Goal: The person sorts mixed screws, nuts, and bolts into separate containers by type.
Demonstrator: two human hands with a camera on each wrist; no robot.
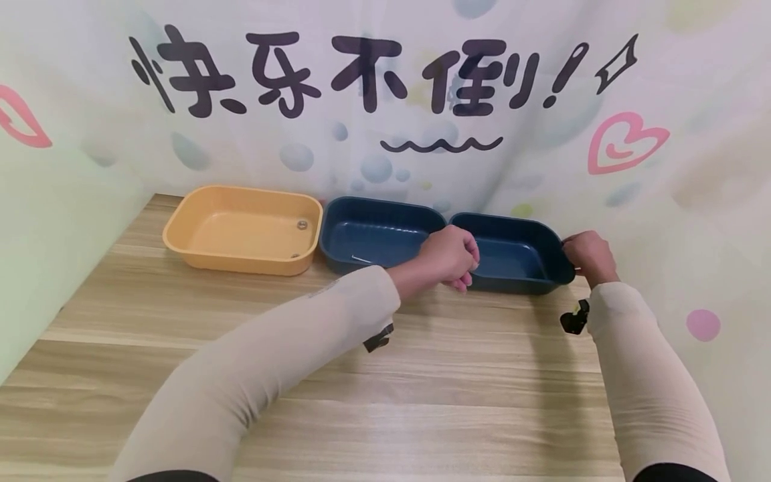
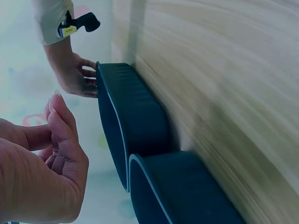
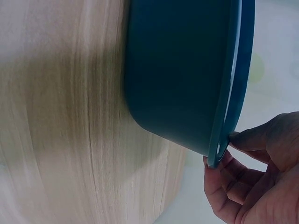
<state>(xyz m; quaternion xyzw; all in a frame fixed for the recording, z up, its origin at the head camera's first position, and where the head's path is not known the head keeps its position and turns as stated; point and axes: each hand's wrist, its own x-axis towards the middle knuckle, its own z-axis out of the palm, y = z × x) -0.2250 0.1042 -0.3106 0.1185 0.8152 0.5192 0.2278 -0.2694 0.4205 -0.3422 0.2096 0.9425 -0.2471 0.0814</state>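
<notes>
My right hand point(image 1: 591, 256) pinches the outer rim of the right-hand dark blue plastic bin point(image 1: 557, 278) between thumb and fingers. In the right wrist view, the thumb lies on one side of the rim point(image 3: 217, 156) and fingertips on the other. My left hand point(image 1: 448, 254) hovers over the place where the two blue bins meet, its fingers curled toward the thumb. Nothing shows between them in the left wrist view. The middle blue bin point(image 1: 385, 209) stands close against the right one, with a thin pale line at its inner front.
At the left stands a yellow bin point(image 1: 241, 263) with small round metal pieces point(image 1: 302, 225) inside. All the bins form a row on the wooden table point(image 1: 409, 402), along a printed cloth backdrop point(image 1: 313, 134). A small black device point(image 1: 575, 318) sits at the right wrist.
</notes>
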